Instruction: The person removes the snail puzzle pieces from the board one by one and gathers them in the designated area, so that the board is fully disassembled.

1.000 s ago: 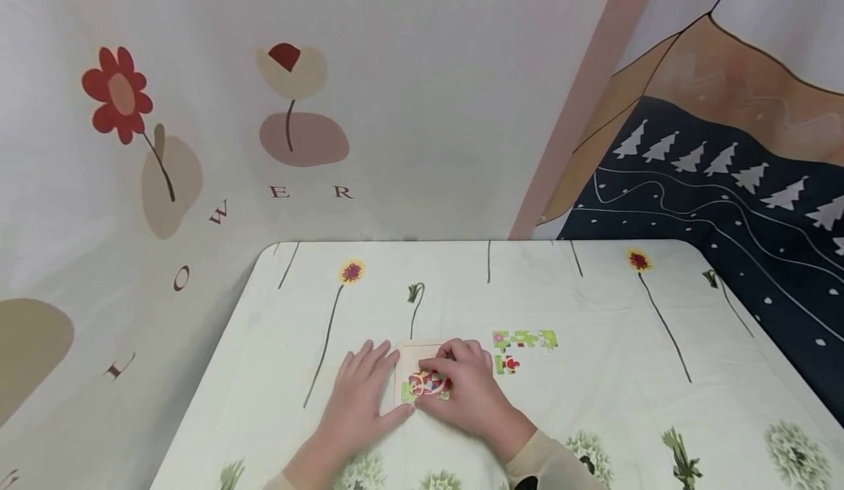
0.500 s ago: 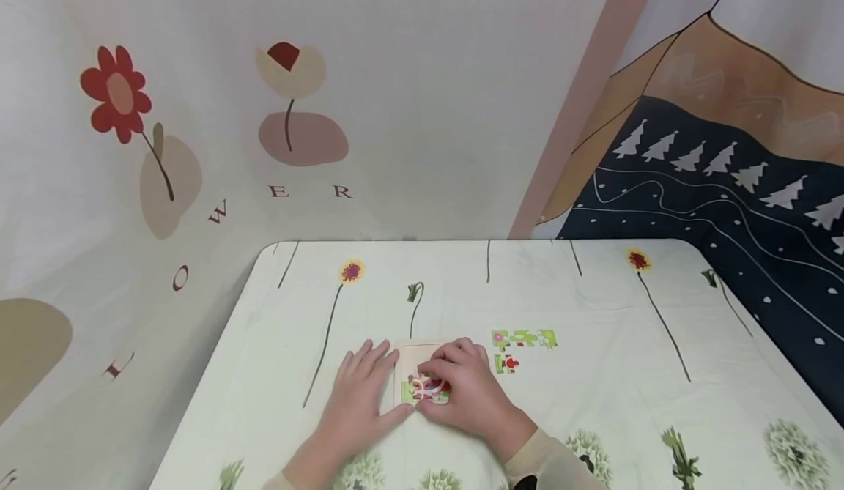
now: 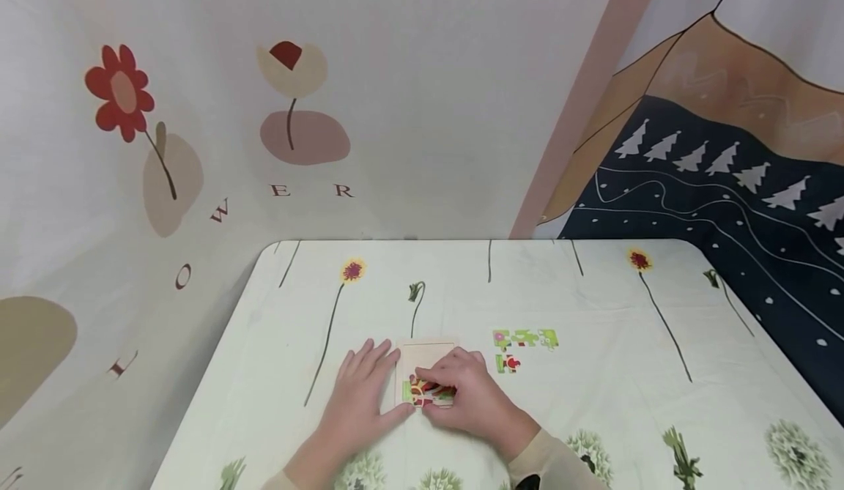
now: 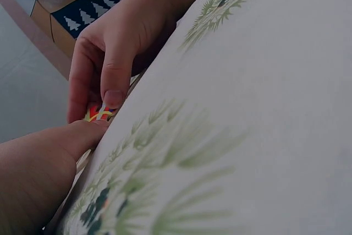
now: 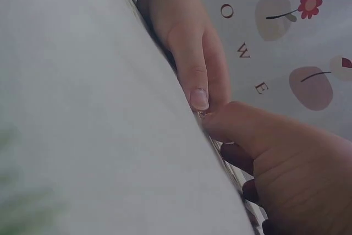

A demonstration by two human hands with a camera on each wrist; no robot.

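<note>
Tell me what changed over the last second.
The right hand slid slightly toward the person, uncovering the puzzle tray's far edge, fingers on the red-and-yellow piece. The left hand stayed flat beside the tray; the loose pieces to the right did not move.

- the wall cloth (image 3: 409, 109) behind the table carries scattered brown capitals: "l" low at the left, then "o", "w", "e" and "r" rising to the right.
- the right wrist view shows "o", "w" and "e" on the same cloth.
- nothing else is readable.
</note>
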